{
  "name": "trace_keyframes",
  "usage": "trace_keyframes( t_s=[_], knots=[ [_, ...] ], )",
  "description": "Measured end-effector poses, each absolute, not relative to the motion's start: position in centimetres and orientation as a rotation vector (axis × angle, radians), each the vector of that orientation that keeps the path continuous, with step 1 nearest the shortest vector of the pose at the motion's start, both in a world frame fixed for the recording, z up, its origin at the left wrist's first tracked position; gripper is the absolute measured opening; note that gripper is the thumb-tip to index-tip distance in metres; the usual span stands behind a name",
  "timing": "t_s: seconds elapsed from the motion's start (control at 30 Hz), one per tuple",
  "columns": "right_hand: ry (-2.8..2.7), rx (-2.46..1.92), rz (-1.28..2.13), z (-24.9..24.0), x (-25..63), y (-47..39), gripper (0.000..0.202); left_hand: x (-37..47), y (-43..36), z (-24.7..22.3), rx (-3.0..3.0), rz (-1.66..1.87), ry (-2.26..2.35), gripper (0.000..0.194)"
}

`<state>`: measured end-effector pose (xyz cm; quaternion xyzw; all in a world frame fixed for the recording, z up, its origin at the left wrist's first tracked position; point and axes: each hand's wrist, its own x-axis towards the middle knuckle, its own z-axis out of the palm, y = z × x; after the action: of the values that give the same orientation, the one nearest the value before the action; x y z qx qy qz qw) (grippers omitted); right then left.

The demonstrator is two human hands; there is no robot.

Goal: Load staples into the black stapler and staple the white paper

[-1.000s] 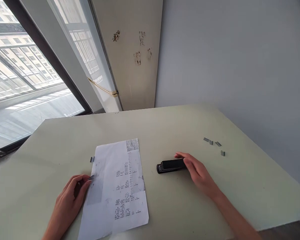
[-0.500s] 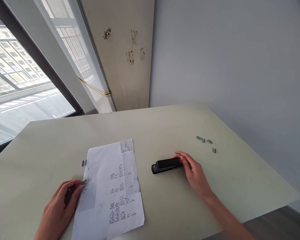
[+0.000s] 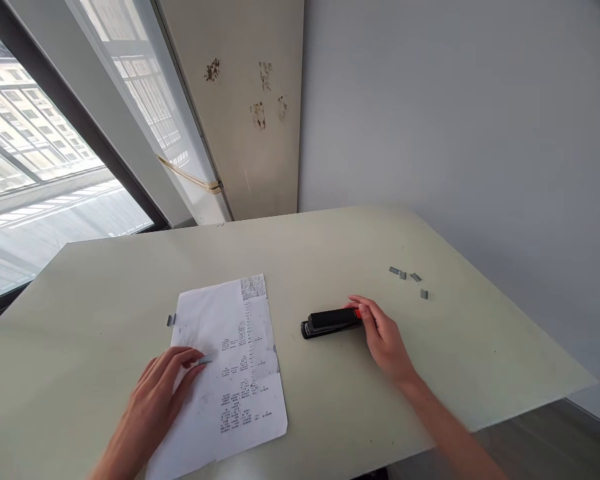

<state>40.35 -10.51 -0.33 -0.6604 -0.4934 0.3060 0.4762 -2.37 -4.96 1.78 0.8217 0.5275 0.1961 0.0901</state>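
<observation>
Over the printed paper sheets [image 3: 250,427], my left hand [image 3: 163,393] pinches a small strip of staples [image 3: 205,359] between thumb and fingertips. The strip points to the right. My right hand [image 3: 387,340] is closed round the rear end of a black stapler [image 3: 333,320], near its red part. The stapler rests on the table to the right of the paper, its front end facing left. Its top arm looks slightly raised from the base. More staple pieces [image 3: 171,320] lie at the paper's upper left edge.
Several short staple strips [image 3: 403,275] are scattered on the pale table [image 3: 480,333] at the right. A grey wall [image 3: 455,100] borders the table's right side. Beyond the far edge stand a stained beige panel [image 3: 260,167] and a window with a dark frame.
My left hand has moved right with the staple strip, from the paper's left edge to over the sheet. My right hand stays on the stapler. The view has shifted slightly.
</observation>
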Motion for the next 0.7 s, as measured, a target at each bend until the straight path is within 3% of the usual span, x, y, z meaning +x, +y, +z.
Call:
trace_keyframes(
  t_s=[0.23,0.4,0.7],
  knots=[
    [-1.308,-1.606,0.663,-0.4,40.2,-10.6,0.040,2.0,-4.5,4.1,2.597,0.463,1.495,0.053],
    [-1.346,-1.606,0.613,-0.3,40.0,-10.8,0.036,8.9,-4.5,6.0,2.665,0.475,1.150,0.039],
    [-1.564,-1.577,0.522,-0.1,39.9,-11.1,0.037,16.8,-2.1,3.8,2.778,0.417,0.945,0.033]
  ],
)
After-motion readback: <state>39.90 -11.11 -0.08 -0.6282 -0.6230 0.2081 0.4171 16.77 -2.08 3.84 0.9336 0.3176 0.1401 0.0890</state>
